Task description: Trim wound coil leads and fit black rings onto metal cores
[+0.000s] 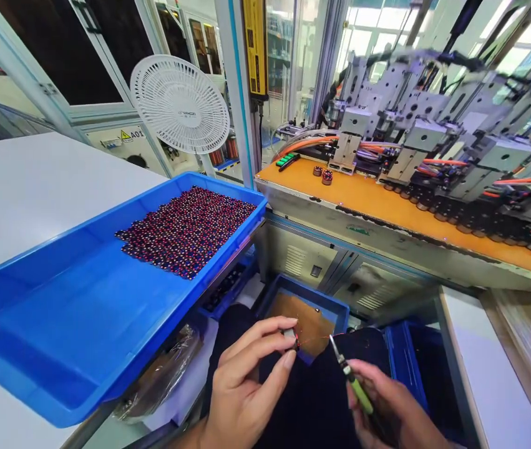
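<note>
Part [292, 337]: small, grey and red, thin wires [314, 341] trailing toward 3 o'clock; at 6 o'clock in view.
Left hand [244, 376]: thumb and fingers nearly closed, pinching part.
Right hand [387, 396]: curled round green-handled tool [357, 388], tip pointing 11 o'clock.

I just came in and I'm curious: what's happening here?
A person's left hand holds a small part between thumb and fingers, with thin wires sticking out. The right hand holds a green-handled tool, its tip close to the wires; whether it grips one, I can't tell. Off to the left, many small dark-and-red pieces lie packed together at one end of a big blue tray.
</note>
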Demonstrator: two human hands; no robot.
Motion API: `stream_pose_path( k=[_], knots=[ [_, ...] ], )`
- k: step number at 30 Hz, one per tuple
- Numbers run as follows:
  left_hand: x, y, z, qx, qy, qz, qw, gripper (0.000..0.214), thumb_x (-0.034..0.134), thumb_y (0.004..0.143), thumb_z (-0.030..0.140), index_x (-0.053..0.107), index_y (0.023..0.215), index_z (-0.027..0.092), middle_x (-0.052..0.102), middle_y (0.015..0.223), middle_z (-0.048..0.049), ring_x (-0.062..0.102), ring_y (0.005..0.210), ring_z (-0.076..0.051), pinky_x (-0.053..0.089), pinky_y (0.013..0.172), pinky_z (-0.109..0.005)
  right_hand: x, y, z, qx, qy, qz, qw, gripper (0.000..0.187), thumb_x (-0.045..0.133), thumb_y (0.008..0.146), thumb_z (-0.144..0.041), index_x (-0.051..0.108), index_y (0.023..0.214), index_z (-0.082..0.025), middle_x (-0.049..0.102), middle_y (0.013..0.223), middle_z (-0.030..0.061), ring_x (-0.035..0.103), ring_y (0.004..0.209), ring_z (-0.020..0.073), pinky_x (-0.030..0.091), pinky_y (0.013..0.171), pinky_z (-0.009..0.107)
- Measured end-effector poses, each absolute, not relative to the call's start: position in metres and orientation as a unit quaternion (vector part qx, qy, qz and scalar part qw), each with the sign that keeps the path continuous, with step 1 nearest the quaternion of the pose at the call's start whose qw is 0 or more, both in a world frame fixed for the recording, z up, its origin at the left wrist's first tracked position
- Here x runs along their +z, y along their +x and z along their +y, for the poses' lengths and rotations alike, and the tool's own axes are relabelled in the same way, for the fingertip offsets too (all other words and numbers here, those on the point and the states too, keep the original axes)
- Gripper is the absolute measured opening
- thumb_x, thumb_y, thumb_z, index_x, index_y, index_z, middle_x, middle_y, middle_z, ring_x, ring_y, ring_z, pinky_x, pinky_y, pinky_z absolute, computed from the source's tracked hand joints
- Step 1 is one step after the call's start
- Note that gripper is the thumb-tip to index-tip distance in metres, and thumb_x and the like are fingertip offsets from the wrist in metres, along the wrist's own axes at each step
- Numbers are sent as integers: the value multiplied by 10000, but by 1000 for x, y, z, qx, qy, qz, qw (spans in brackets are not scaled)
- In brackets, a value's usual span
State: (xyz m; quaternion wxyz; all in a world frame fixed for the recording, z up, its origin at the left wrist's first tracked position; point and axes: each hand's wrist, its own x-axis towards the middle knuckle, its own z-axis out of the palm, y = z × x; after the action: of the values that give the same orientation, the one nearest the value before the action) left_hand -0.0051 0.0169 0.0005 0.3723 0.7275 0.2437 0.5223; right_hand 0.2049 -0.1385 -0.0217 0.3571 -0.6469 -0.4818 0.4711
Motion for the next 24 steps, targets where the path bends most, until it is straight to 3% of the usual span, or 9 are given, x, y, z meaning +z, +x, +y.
stream_pose_path(
  k=[3,6,9,14,24],
  knots=[
    [2,-2,14,518,732,235,374,272,652,801,20,717,986,207,764,1050,-72,742,943,-171,608,826,-255,-24,188,-136,583,-553,-423,419,724,656,788,-662,544,1389,-274,675,1032,113,677,914,251,537,892,408],
    [5,0,11,515,737,232,371,288,642,799,5,714,994,205,764,1050,-74,743,943,-169,603,825,-244,-25,183,-124,600,-524,-420,435,690,564,814,-743,627,1316,-274,688,988,111,672,940,264,524,888,414],
    [5,-1,9,512,741,226,372,296,638,800,3,710,1005,205,761,1055,-77,741,939,-167,602,821,-243,-24,183,-119,602,-513,-428,438,562,569,878,-649,616,1329,-316,691,1021,95,667,967,249,521,889,390],
    [4,-4,7,502,749,225,369,297,636,805,8,709,1018,202,760,1062,-84,738,955,-173,596,847,-260,-15,185,-119,591,-472,-474,451,620,676,843,-578,514,1409,-384,662,1110,87,626,1030,237,486,967,398],
    [8,-5,8,502,747,223,375,286,636,802,11,719,998,203,769,1045,-92,753,897,-186,613,785,-262,-14,183,-118,617,-445,-452,466,598,691,849,-538,514,1402,-393,629,1026,78,623,866,183,524,815,370]
  ],
)
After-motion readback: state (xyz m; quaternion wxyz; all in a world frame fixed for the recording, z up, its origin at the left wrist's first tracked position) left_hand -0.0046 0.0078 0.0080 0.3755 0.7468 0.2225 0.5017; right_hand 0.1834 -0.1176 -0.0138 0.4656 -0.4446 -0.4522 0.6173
